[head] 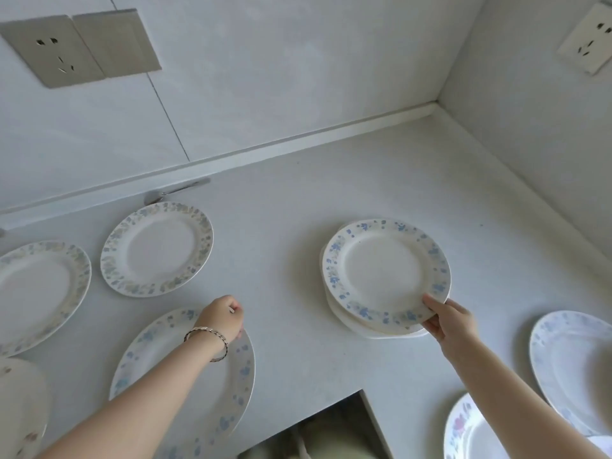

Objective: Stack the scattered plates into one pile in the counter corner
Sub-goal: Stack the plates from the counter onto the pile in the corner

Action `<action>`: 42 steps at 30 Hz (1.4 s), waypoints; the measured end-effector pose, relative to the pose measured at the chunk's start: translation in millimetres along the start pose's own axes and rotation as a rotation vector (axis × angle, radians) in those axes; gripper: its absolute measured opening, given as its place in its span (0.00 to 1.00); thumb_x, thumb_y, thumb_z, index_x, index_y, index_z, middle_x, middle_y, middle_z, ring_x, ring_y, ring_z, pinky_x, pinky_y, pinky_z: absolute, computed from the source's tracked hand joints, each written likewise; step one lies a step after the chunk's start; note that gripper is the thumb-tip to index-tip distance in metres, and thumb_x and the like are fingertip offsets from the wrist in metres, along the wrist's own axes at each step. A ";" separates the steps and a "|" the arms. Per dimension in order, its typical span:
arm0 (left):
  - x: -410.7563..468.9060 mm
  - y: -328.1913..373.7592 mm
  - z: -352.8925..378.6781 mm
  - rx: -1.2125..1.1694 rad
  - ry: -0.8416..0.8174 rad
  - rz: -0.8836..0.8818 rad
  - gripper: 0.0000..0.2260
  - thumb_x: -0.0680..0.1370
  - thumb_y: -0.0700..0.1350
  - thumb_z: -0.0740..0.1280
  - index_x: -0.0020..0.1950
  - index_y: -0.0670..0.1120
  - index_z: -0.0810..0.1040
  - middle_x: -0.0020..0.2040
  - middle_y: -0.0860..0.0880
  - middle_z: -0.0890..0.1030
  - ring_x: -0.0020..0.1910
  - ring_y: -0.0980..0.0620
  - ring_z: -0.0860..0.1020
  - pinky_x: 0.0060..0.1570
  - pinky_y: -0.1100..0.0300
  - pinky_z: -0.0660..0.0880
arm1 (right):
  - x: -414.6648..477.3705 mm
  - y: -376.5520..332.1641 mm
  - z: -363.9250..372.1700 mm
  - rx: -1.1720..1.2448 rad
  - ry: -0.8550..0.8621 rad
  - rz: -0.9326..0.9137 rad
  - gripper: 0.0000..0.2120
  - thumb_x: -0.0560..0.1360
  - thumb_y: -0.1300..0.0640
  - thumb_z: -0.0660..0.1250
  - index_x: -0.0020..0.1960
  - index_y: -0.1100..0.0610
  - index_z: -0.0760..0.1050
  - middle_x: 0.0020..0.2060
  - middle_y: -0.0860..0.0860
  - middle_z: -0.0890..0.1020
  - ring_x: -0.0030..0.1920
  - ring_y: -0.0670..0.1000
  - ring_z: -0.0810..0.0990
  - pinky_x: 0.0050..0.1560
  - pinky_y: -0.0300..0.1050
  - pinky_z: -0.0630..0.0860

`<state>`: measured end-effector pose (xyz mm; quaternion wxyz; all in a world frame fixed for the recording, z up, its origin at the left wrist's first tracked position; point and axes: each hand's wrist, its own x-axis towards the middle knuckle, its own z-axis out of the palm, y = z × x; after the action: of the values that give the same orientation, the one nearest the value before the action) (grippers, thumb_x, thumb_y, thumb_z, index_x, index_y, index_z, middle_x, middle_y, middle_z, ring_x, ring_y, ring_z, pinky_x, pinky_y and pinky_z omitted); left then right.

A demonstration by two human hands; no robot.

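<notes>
White plates with blue flowered rims lie scattered on a pale counter point(291, 260). A small pile of plates point(384, 273) sits mid-counter, short of the corner at the far right. My right hand point(447, 321) pinches the near rim of the pile's top plate, thumb on top and fingers under it. My left hand point(223, 318), with a bracelet on the wrist, grips the far edge of a near plate point(231, 382), which my forearm partly covers. Two more plates lie at the left, one at the back point(157, 248) and one at the frame edge point(39, 293).
Two plates sit at the right, a larger one point(573, 362) and one at the bottom edge point(470, 432); another plate point(20, 405) is at the bottom left. A metal utensil point(178, 190) lies against the back ledge. The counter's front edge has a cut-out point(314, 429).
</notes>
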<state>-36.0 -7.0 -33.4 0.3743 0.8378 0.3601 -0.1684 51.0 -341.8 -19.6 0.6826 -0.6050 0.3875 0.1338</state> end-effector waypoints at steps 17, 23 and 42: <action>8.2 16.8 -17.8 0.019 0.012 0.021 0.09 0.77 0.36 0.58 0.38 0.46 0.70 0.28 0.48 0.77 0.26 0.49 0.75 0.33 0.61 0.71 | 2.3 17.7 -13.6 -0.667 0.179 -0.193 0.20 0.77 0.55 0.62 0.65 0.62 0.64 0.37 0.61 0.80 0.27 0.54 0.76 0.28 0.42 0.70; 6.2 7.7 -17.8 0.009 -0.008 0.008 0.10 0.77 0.37 0.57 0.38 0.47 0.70 0.29 0.48 0.77 0.26 0.50 0.75 0.29 0.63 0.67 | 14.1 27.4 1.2 -0.861 0.168 -0.153 0.19 0.76 0.48 0.60 0.59 0.61 0.66 0.44 0.62 0.82 0.42 0.61 0.82 0.45 0.54 0.79; -12.2 -102.4 -74.8 -0.108 0.144 -0.186 0.13 0.77 0.38 0.59 0.32 0.48 0.69 0.24 0.50 0.76 0.30 0.47 0.76 0.36 0.60 0.70 | -100.9 98.8 196.8 -1.514 -0.635 -0.419 0.24 0.77 0.46 0.59 0.67 0.61 0.63 0.59 0.57 0.76 0.57 0.56 0.76 0.53 0.45 0.72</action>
<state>-118.1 90.3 -28.9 0.3748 0.7894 0.4705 -0.1223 -8.1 -107.1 -27.6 0.1804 -0.8920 -0.1368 0.3913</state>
